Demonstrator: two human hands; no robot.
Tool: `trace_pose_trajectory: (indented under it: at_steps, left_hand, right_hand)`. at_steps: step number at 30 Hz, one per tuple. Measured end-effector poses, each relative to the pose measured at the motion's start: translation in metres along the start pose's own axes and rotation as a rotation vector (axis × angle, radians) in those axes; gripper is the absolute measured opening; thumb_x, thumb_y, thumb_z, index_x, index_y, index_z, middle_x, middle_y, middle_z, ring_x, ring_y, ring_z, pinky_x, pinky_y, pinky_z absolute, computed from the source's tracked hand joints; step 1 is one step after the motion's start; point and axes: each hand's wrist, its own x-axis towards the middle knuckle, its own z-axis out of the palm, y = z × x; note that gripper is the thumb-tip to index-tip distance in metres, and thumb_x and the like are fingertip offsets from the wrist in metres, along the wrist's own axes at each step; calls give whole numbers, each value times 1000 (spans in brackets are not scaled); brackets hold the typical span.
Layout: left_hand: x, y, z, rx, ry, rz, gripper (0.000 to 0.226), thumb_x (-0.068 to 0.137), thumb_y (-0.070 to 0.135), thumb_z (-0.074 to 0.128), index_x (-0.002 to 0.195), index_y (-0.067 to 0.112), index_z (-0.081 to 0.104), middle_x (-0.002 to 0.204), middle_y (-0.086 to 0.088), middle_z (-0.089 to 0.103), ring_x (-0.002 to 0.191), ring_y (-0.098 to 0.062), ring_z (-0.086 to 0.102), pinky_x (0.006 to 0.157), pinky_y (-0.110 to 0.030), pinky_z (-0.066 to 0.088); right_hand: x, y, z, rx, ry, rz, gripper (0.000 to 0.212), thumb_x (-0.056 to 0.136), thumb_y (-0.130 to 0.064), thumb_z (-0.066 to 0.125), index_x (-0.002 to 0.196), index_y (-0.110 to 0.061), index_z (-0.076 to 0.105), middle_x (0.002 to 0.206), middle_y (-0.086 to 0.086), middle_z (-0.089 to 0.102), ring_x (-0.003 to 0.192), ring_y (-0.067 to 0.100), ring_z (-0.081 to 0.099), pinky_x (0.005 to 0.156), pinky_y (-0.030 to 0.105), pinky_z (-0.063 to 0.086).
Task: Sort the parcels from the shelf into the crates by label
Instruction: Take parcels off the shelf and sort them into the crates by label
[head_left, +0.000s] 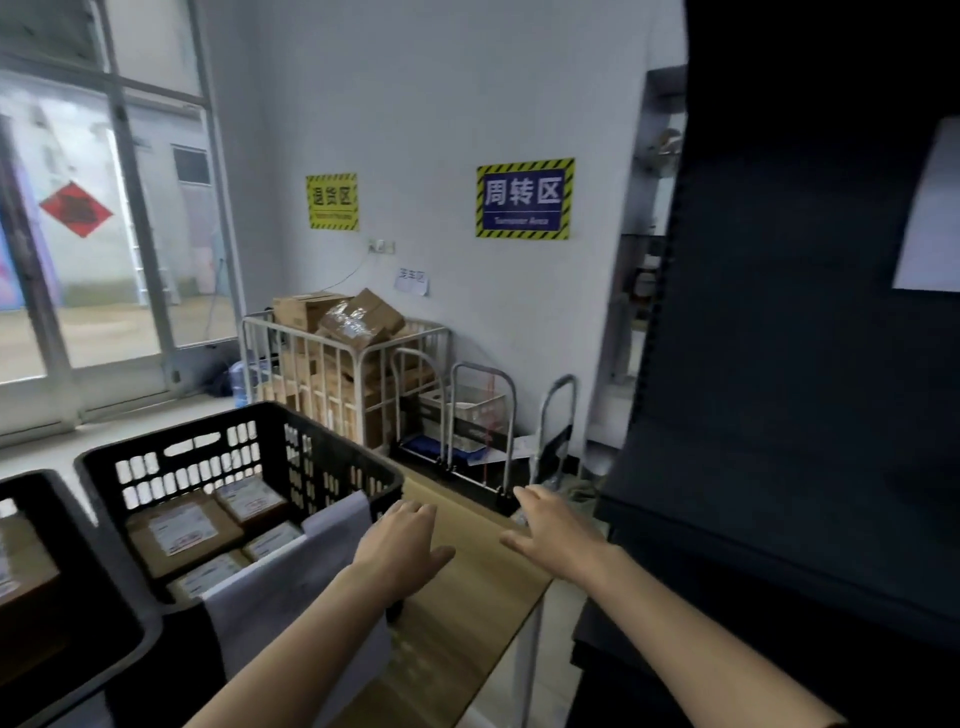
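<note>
Over the wooden surface (470, 603): left hand (402, 540) and right hand (553, 535) are both stretched forward, palms down, on bare forearms; whether they touch the wood cannot be told.
Black crate (171, 435): slotted walls, standing on the left part of the surface, with a white sheet (311, 582) draped over its near wall.
Parcels (182, 530): several flat brown packets with white labels, lying inside the black crate; the print is too blurred to read.
Second crate (104, 561): dark, at the left edge, just beside the black crate, with one more labelled brown packet (23, 566) in it.
Left hand: fingers straight and loosely together, holding nothing, just beside the crate's near right corner and the sheet.
Right hand: fingers spread, thumb out to the side, holding nothing, near the far right edge of the surface.
Shelf (779, 389): tall and dark, filling the right side, close to the right hand; a pale sheet (930, 208) hangs on its panel.
Back wall: a blue sign (524, 199) and a yellow sign (332, 201), both with striped borders.
Floor by the wall: a wire cage (311, 364) piled with cardboard boxes (358, 312); folded trolleys (483, 415) just to its right.
Far left: glass doors (104, 286) bearing a red diamond sticker (76, 209).
</note>
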Motion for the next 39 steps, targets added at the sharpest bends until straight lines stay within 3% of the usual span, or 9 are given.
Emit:
trace_pose_trajectory:
  at_steps: [6, 11, 15, 26, 39]
  left_hand:
    - [-2, 91, 10, -12, 13, 136, 62, 89, 48, 53, 140, 17, 37, 142, -1, 43, 134, -19, 35, 106, -32, 35]
    - [-11, 181, 19, -43, -13, 248, 53, 89, 43, 53, 134, 18, 43, 138, -1, 46, 133, -19, 36, 105, -31, 36]
    - [-23, 256, 27, -48, -22, 337, 49, 87, 40, 53, 128, 15, 47, 134, -3, 50, 130, -21, 39, 105, -32, 35]
    - [-69, 422, 58, -80, -63, 499, 56, 91, 42, 50, 138, 17, 37, 142, -1, 43, 134, -19, 34, 107, -31, 34]
    - [-62, 525, 73, -89, -119, 611, 63, 93, 42, 48, 146, 16, 27, 149, -2, 34, 140, -18, 26, 113, -30, 29]
  right_hand:
    - [-68, 69, -35, 28, 38, 84, 68, 92, -43, 50, 146, -13, 23, 152, 6, 27, 138, 22, 27, 110, 36, 29]
    - [-139, 142, -65, 36, 94, 185, 67, 94, -43, 46, 148, -15, 18, 155, 4, 20, 141, 20, 21, 112, 35, 26]
    - [-202, 201, -87, 36, 144, 292, 65, 94, -42, 46, 147, -15, 19, 153, 2, 23, 140, 18, 25, 110, 33, 29]
    - [-349, 327, -130, -24, 164, 522, 64, 95, -41, 45, 148, -15, 18, 154, 3, 23, 140, 20, 25, 110, 34, 32]
    - [-421, 403, -146, 15, 226, 696, 64, 96, -39, 45, 148, -17, 18, 154, 3, 22, 140, 18, 25, 110, 31, 30]
